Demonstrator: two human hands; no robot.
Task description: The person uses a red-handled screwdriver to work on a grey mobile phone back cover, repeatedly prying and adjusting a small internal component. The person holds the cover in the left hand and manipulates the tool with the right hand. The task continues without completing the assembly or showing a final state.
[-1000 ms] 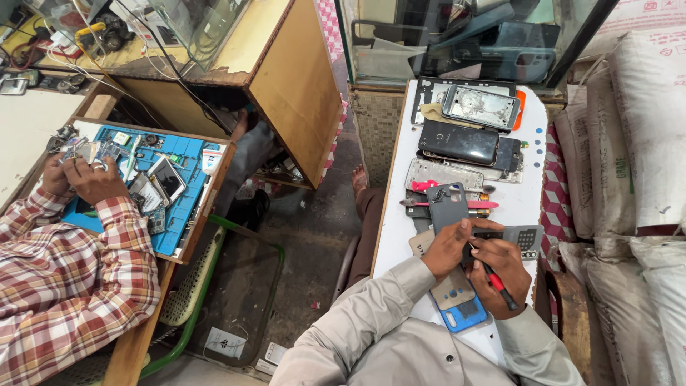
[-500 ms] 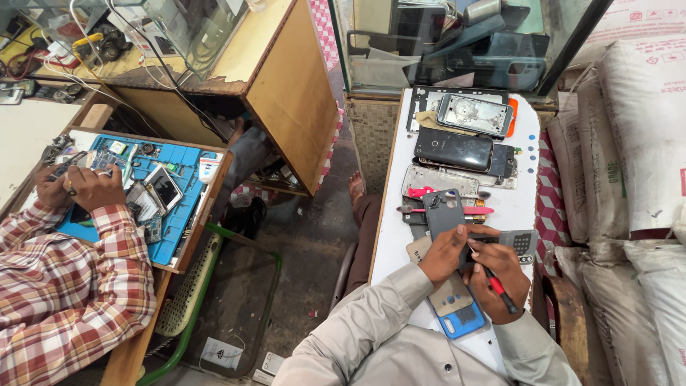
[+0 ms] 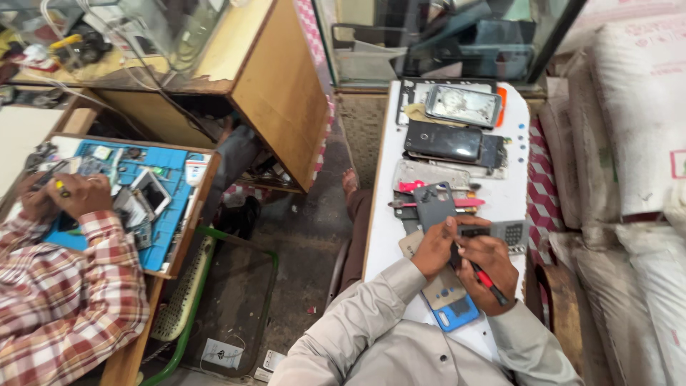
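Grey phone back shell [image 3: 433, 207], a flat plastic cover with a camera cut-out, stands tilted on the white tabletop [image 3: 509, 200] near its middle, propped by the person's left hand [image 3: 436, 246], whose fingers are closed around its lower end. The right hand [image 3: 489, 268] meets it from the other side, fingers clamped on a red-handled screwdriver [image 3: 491, 280] whose tip is hidden between the two hands.

The shell looks loosely supported, so a hard push with the tool could tip it over or knock it into the pink plastic tools [image 3: 436, 187] just behind it. Any small screw freed here would probably roll across the crowded surface and off the near or left edge to the floor, since nothing is seen to catch it. The blue rectangular case [image 3: 457, 312] lies partly beneath the right wrist at the near edge and could be swept off by the sleeve.

Counted on this tabletop: one grey shell, one screwdriver, one blue case, one grey keypad device [image 3: 509, 232] touching the right hand, one black phone [image 3: 443, 140] face up, one phone with a cracked silvery screen [image 3: 463, 105] at the far edge, and two or so pink tools, hard to separate.

At the left, another person in a checked shirt works with both hands [image 3: 71, 196] over a blue mat [image 3: 168, 214].
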